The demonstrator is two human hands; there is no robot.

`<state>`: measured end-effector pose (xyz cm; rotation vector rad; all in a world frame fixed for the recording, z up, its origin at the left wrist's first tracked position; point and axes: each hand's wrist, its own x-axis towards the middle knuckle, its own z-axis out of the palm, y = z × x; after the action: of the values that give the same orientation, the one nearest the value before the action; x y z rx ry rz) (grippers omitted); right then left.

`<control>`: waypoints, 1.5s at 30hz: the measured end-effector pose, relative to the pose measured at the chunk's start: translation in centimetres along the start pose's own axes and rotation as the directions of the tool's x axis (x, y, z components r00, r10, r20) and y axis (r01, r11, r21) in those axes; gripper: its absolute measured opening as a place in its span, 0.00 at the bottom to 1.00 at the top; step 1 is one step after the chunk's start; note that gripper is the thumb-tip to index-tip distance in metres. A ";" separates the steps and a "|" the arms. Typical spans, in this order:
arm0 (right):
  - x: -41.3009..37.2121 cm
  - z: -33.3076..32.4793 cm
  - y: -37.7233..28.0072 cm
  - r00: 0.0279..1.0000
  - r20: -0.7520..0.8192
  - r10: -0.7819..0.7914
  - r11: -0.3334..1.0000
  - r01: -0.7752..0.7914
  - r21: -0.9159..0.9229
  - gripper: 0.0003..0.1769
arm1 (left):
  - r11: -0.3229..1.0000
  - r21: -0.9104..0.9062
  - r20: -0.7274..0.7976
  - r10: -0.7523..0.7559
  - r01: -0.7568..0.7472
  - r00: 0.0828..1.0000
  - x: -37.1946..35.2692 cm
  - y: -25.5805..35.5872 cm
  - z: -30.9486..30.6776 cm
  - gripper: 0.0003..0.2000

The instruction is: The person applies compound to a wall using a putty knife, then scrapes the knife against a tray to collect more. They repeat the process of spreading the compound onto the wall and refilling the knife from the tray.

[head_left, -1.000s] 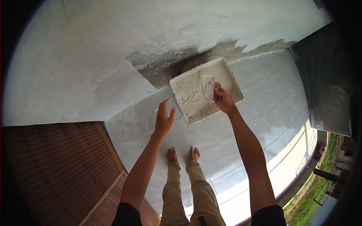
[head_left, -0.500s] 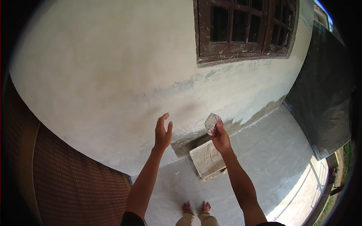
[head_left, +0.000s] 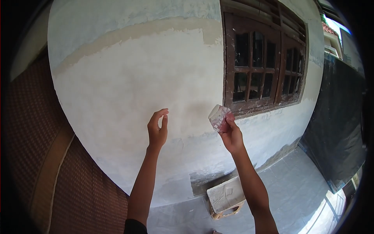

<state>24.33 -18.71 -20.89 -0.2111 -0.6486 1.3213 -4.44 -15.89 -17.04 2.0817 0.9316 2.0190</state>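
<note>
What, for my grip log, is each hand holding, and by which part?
The right hand pinches a small flat pinkish tool, smeared with white plaster, by its lower end. The left hand holds nothing, its fingers loosely curled.

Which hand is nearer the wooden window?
Right. The right hand, holding a plaster-smeared scraper, sits just below the window at its lower left corner; the left hand is empty, farther left before the wall.

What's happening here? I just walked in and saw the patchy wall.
A person faces the wall. Their right hand grips a small tool smeared white, raised beside the window. The left hand is up too, empty, fingers loosely curled. A tray of white paste sits on the floor at the wall's foot.
</note>
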 end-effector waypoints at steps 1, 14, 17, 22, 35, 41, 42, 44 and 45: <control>0.5 1.7 -0.4 1.000 0.030 -0.006 1.000 0.006 -0.005 0.20 | 0.999 0.023 0.001 0.036 -0.036 0.999 1.0 0.2 -0.4 0.11; 14.1 15.3 -5.4 0.939 0.263 -0.222 0.943 0.276 -0.187 0.20 | 0.774 0.544 -0.001 0.387 -0.325 0.922 14.6 0.1 -0.6 0.26; 18.2 17.4 -5.9 0.795 0.439 -0.418 0.709 0.588 -0.390 0.20 | 0.712 0.621 0.005 0.415 -0.328 0.910 17.7 -0.1 -0.4 0.29; 19.7 20.0 -6.9 0.525 0.667 -0.529 0.146 0.830 -0.538 0.18 | 0.609 0.726 0.006 0.459 -0.320 0.888 20.1 -1.5 0.1 0.31; 24.9 20.2 -5.2 -0.086 0.939 -0.333 -0.607 0.782 -0.144 0.28 | 0.462 0.833 0.028 0.514 -0.305 0.857 20.8 -5.7 0.2 0.32; 25.8 19.8 -4.6 -0.081 0.952 -0.295 -0.699 0.698 -0.157 0.30 | 0.461 0.831 0.032 0.519 -0.311 0.854 20.7 -5.6 0.0 0.32; 26.0 19.9 -4.5 -0.088 0.953 -0.289 -0.705 0.694 -0.150 0.31 | 0.460 0.832 0.032 0.521 -0.312 0.853 20.7 -5.6 0.0 0.32; 26.3 19.9 -4.5 -0.075 0.958 -0.277 -0.722 0.675 -0.156 0.31 | 0.467 0.824 0.036 0.523 -0.321 0.852 20.7 -5.8 -0.1 0.32; 26.4 19.9 -4.4 -0.064 0.961 -0.269 -0.737 0.656 -0.163 0.31 | 0.471 0.817 0.043 0.525 -0.333 0.850 20.7 -5.8 -0.1 0.32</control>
<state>19.78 0.80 5.77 -0.3948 -1.5181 -1.1557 -7.89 -1.24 -1.62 2.8222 1.8090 2.3760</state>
